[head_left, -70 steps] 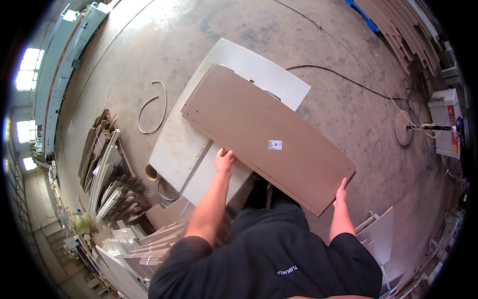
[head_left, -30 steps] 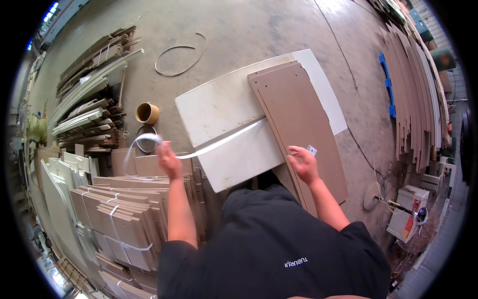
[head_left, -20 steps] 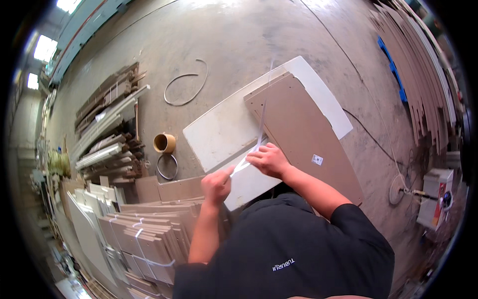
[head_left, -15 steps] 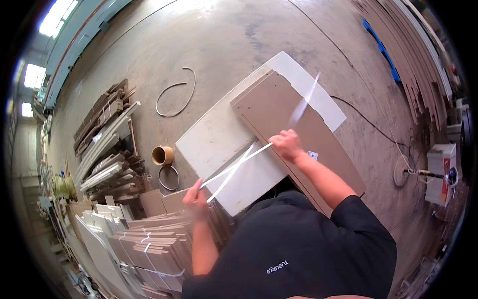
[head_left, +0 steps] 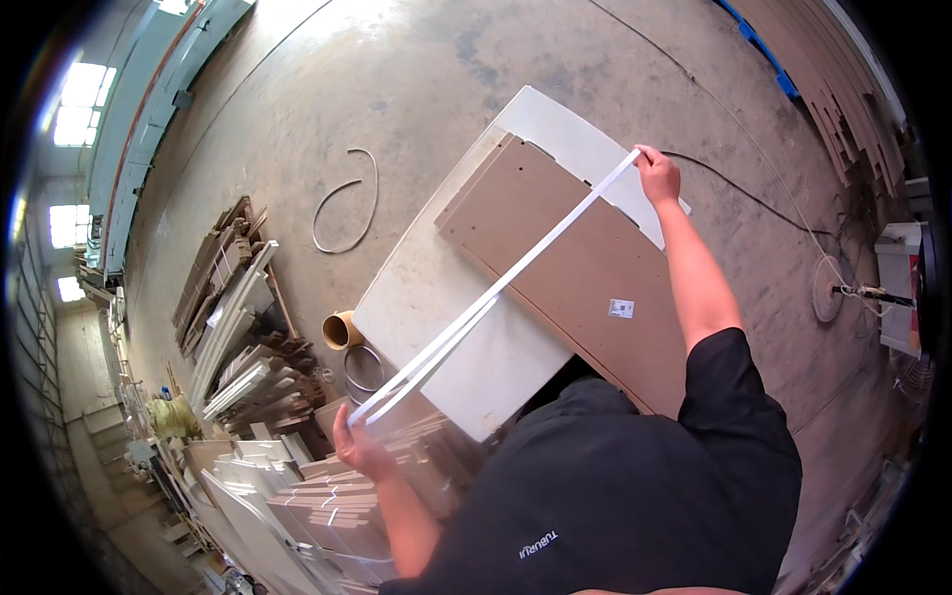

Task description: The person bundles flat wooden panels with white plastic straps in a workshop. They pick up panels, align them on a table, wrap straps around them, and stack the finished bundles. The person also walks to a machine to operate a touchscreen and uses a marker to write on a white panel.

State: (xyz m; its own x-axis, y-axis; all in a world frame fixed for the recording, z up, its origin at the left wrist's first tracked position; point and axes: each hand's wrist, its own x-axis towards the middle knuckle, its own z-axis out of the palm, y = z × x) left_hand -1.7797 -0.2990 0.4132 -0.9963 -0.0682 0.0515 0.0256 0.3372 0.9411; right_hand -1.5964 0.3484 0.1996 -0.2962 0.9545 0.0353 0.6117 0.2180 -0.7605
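A long white edge-banding strip (head_left: pixel 496 293) stretches taut between my two hands, doubled over part of its length. My right hand (head_left: pixel 657 174) pinches its far end above the far edge of a brown board (head_left: pixel 580 268). My left hand (head_left: pixel 355 446) grips the near end, low at the left above stacked panels. The brown board lies flat on a white worktable (head_left: pixel 436 317) and carries a small white label (head_left: pixel 622 308).
A tan tape roll (head_left: pixel 340 330) and a wire ring (head_left: pixel 363 365) sit left of the table. Stacked light panels (head_left: pixel 307 496) and timber offcuts (head_left: pixel 233 297) crowd the left. A cable loop (head_left: pixel 347 198) lies on the concrete floor. Boards lean at the right; a small machine (head_left: pixel 897 288) stands there.
The brown board was set flat on the table. I took up the white strip and drew it out: right hand moved far across the board, left hand dropped back toward the stacked panels.
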